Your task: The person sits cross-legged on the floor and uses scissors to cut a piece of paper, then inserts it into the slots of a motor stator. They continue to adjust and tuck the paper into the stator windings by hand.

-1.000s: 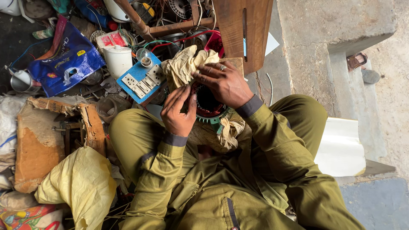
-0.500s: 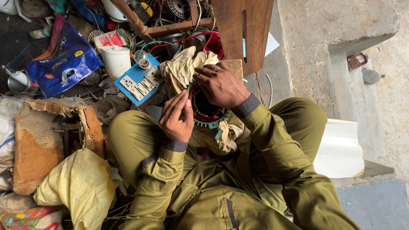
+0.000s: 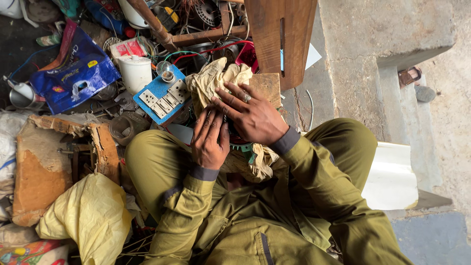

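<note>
Cluttered ground spreads out past my knees, with a grey concrete step [image 3: 392, 34] rising on one side. I sit with my legs in olive work trousers, and between them lies a round motor part with a green toothed rim [image 3: 244, 146], resting on a crumpled beige rag [image 3: 216, 78]. My right hand [image 3: 252, 115] lies spread over the top of that part, fingers open and flat, a ring on one of them. My left hand [image 3: 210, 140] presses against its near side with the fingers laid together; I cannot tell whether either grip closes on anything. Just beyond the rag sits a blue switch board with white sockets [image 3: 159, 95], beside a white plastic jar [image 3: 136, 72]. A blue plastic bag [image 3: 73, 73] lies farther off, a yellow sack [image 3: 91, 216] near my left knee.
</note>
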